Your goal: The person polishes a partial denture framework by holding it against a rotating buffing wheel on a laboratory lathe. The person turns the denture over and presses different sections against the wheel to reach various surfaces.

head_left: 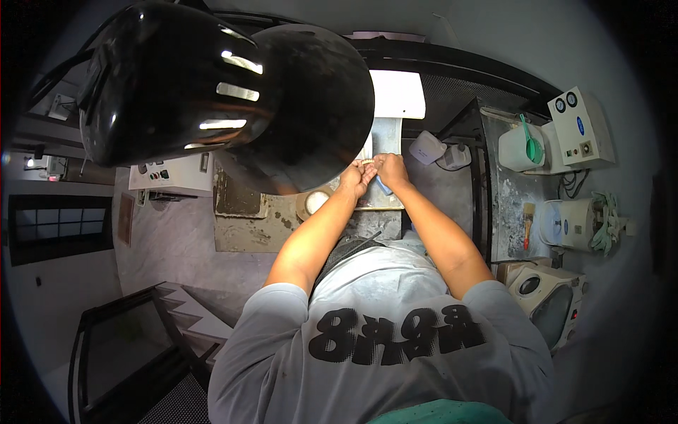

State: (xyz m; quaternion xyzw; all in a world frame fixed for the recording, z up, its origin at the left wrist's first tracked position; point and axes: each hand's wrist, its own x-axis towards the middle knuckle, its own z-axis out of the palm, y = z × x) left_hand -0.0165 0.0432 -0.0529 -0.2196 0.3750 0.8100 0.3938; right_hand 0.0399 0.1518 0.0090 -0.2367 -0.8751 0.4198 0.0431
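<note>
Beyond the table's front edge, my left hand (357, 179) and my right hand (390, 170) meet under the lamp's light. A small pale yellowish piece (367, 162) is pinched in the fingers of my left hand; its kind is too small to tell. The fingers of my right hand are curled closed right beside it, and what they hold, if anything, is hidden. Something blue (383, 186) shows just below my right hand. A round bowl with white contents (316, 202) stands beside my left forearm.
A large black lamp (176, 92) hangs over the left side, hiding part of the bench. On the right shelf (505, 191) are a white tub with a green scoop (533, 150), a brush (528, 215) and a gauge box (580, 127). White jugs (428, 148) stand behind my right hand.
</note>
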